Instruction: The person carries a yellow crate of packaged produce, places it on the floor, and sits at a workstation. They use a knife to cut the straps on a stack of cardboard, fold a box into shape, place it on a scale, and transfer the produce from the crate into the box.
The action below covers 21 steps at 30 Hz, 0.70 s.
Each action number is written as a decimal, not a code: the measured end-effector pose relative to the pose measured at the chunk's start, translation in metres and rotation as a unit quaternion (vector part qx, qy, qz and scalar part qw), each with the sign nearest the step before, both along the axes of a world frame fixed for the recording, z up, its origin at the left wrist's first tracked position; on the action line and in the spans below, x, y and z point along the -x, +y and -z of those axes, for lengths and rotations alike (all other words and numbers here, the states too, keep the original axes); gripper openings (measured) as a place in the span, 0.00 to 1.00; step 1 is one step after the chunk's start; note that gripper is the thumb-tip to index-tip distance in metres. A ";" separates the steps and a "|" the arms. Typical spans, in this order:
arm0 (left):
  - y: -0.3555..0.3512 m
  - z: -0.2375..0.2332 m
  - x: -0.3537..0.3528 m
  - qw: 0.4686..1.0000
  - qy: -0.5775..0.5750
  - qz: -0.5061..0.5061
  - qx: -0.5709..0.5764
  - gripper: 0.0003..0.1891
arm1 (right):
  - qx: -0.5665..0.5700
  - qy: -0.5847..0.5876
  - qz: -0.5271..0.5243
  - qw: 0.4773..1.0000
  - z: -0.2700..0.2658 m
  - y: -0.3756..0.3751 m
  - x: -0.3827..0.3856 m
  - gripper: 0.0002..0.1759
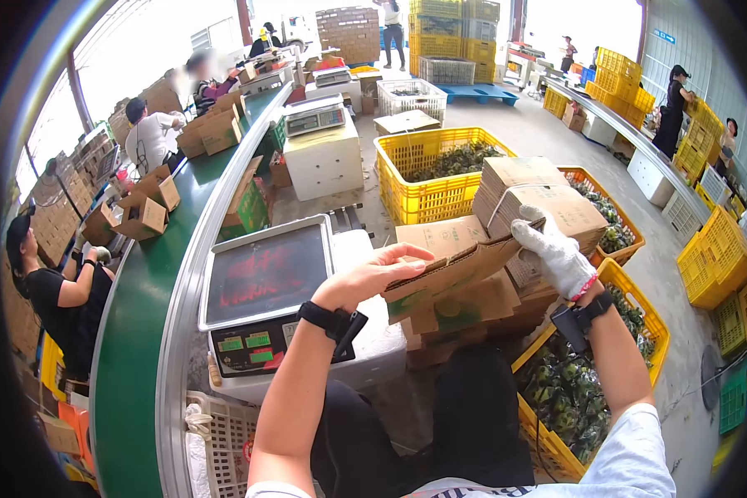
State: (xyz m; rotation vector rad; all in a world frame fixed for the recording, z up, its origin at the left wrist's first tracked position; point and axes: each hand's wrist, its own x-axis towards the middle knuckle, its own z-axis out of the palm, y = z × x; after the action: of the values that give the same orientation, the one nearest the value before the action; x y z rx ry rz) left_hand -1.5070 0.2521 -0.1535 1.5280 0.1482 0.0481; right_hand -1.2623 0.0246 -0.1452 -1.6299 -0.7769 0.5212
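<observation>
A flat, folded brown cardboard box [452, 270] is held up in front of my body, tilted, over other cardboard. My left hand [378, 267], bare, touches its left end with the fingers stretched out. On the right, my right hand [554, 249] wears a white glove and grips the upper right corner of the cardboard. Behind it stands a strapped stack of flat boxes [535, 195]. To the left of the cardboard sits a weighing scale with a metal tray [266, 270] on a white foam box [382, 353].
A green conveyor belt [153, 332] with a metal rail [192, 286] runs along the left. Yellow crates of packed produce [394, 187] stand ahead, and another [651, 311] is beside my right arm. Several people work beyond; one person [66, 290] is across the belt.
</observation>
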 end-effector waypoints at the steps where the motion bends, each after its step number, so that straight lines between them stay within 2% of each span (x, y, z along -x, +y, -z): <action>1: 0.007 0.006 -0.004 0.999 0.000 0.003 -0.038 0.19 | 0.015 -0.007 -0.015 1.000 -0.003 -0.004 0.000 0.43; 2: 0.011 0.012 -0.007 0.997 0.000 0.006 -0.075 0.20 | 0.031 -0.015 -0.030 0.999 -0.006 -0.008 0.000 0.42; 3: 0.008 0.008 -0.009 0.992 -0.001 -0.038 -0.122 0.18 | 0.031 -0.011 -0.030 0.999 -0.009 -0.010 0.001 0.42; 4: 0.006 0.003 -0.008 0.992 0.003 -0.038 -0.122 0.18 | 0.041 0.016 -0.046 0.998 -0.013 -0.012 0.001 0.44; 6: 0.000 -0.012 -0.007 0.922 0.015 -0.179 -0.342 0.16 | 0.047 0.044 -0.064 0.996 -0.019 -0.015 0.003 0.45; 7: -0.004 -0.009 -0.010 0.881 -0.060 -0.261 -0.391 0.13 | 0.065 -0.054 -0.097 0.992 -0.021 -0.015 0.003 0.47; 8: -0.005 -0.010 -0.014 0.879 -0.058 -0.261 -0.394 0.13 | 0.084 -0.150 -0.128 0.977 -0.023 -0.016 0.005 0.49; 9: -0.007 -0.010 -0.017 0.861 -0.083 -0.304 -0.399 0.13 | 0.159 -0.221 -0.130 0.953 -0.033 -0.017 0.009 0.52; 10: -0.008 -0.010 -0.021 0.840 -0.107 -0.346 -0.403 0.13 | 0.157 -0.218 -0.131 0.954 -0.041 -0.017 0.014 0.52; 11: -0.008 -0.009 -0.026 0.848 -0.118 -0.348 -0.382 0.12 | 0.223 -0.219 -0.129 0.941 -0.046 -0.016 0.021 0.51; 12: -0.009 -0.009 -0.029 0.848 -0.117 -0.345 -0.385 0.12 | 0.288 -0.219 -0.127 0.923 -0.050 -0.015 0.025 0.51; 13: -0.009 -0.010 -0.033 0.872 -0.104 -0.333 -0.343 0.11 | 0.326 -0.258 -0.117 0.902 -0.050 -0.015 0.026 0.51; 15: -0.007 -0.008 -0.042 0.896 -0.089 -0.314 -0.300 0.11 | 0.317 -0.283 -0.077 0.902 -0.042 -0.013 0.027 0.50; 17: 0.006 0.002 -0.056 0.950 -0.061 -0.197 -0.235 0.13 | 0.296 -0.322 -0.023 0.899 -0.031 -0.009 0.023 0.48; 18: 0.015 0.007 -0.064 0.952 -0.059 -0.192 -0.232 0.13 | 0.300 -0.318 -0.022 0.899 -0.028 -0.006 0.022 0.48; 20: 0.034 0.009 -0.082 0.991 -0.010 -0.007 -0.134 0.21 | 0.261 -0.311 -0.025 0.913 -0.025 -0.001 0.019 0.50; 21: 0.038 0.002 -0.086 0.989 0.041 -0.011 -0.143 0.27 | 0.244 -0.303 -0.037 0.921 -0.021 0.002 0.011 0.50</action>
State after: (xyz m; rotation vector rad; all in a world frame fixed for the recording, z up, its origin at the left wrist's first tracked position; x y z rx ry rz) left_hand -1.4208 0.2899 -0.1557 1.8153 0.2301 0.0244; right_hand -1.2733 0.0265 -0.1242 -2.2818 -1.2373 0.2631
